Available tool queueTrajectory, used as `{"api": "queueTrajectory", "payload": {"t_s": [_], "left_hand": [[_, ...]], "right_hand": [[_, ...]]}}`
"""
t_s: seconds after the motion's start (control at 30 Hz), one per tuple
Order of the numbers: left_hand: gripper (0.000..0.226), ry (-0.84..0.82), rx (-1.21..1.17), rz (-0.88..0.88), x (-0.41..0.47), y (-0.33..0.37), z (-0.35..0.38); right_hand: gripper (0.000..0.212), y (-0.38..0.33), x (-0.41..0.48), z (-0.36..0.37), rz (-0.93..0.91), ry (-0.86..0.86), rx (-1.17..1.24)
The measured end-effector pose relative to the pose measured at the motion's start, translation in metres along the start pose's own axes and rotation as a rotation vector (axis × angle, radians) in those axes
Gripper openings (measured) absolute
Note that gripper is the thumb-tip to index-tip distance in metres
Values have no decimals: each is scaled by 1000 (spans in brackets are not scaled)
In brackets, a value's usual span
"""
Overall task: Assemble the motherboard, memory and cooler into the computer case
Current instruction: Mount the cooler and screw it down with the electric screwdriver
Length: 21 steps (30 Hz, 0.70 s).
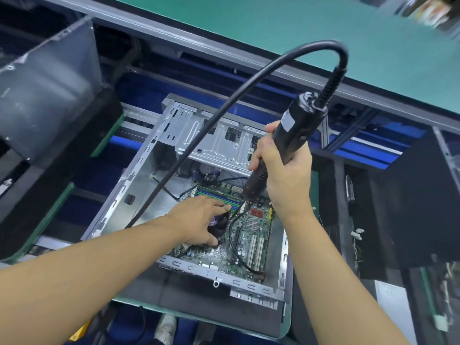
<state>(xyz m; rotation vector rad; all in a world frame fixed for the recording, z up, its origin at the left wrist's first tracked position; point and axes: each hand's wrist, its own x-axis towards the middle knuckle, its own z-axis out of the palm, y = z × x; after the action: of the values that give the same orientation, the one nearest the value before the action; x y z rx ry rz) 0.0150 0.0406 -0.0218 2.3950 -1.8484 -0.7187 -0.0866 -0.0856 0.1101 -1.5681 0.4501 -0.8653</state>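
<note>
An open silver computer case lies on its side on a dark pallet. The green motherboard sits inside it, with memory sticks in their slots at its far edge. My left hand rests on the black cooler on the board, fingers curled around it. My right hand grips a black electric screwdriver held nearly upright, its tip down at the board just right of the cooler. A thick black cable arcs from the screwdriver's top over the case.
A green bench top runs across the back behind a grey rail. Another case stands at the left and dark panels at the right. Blue conveyor parts lie behind the case. A thin black wire loops over the board.
</note>
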Motion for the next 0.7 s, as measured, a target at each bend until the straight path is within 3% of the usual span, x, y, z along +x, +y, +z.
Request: {"api": "queueTrajectory", "payload": {"t_s": [0.27,0.37,0.7], "left_hand": [[102,-6,138,79,3,-2,-5],[101,4,200,114,5,-3,-6],[91,78,77,143,0,-5,-3]], "right_hand": [[31,-5,-2,-5,13,-77,29],[17,-12,1,-6,-10,-53,65],[15,-23,3,-25,-76,-6,135]]}}
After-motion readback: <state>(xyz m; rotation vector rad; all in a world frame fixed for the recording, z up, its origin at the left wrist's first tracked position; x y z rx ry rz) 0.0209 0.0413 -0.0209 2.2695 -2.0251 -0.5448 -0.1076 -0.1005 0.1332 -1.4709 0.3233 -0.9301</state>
